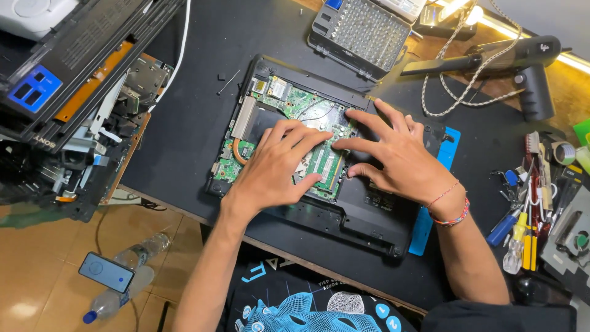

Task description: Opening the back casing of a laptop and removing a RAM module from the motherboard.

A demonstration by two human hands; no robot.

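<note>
An opened black laptop base (362, 215) lies on the dark work mat with its green circuit board (289, 101) and copper heat pipe exposed. My left hand (276, 166) rests flat on the board, fingers spread over the memory slot area. My right hand (393, 154) lies beside it, fingertips pressing at a green memory module (327, 166) near the middle of the board. Neither hand holds a tool. A beaded bracelet sits on my right wrist.
A dismantled black device (74, 92) fills the left side. A screwdriver bit case (362, 31) stands at the top, a black handheld blower (522, 61) with braided cord at top right, and several hand tools (528, 221) at right. A phone (106, 272) and plastic bottles lie on the floor.
</note>
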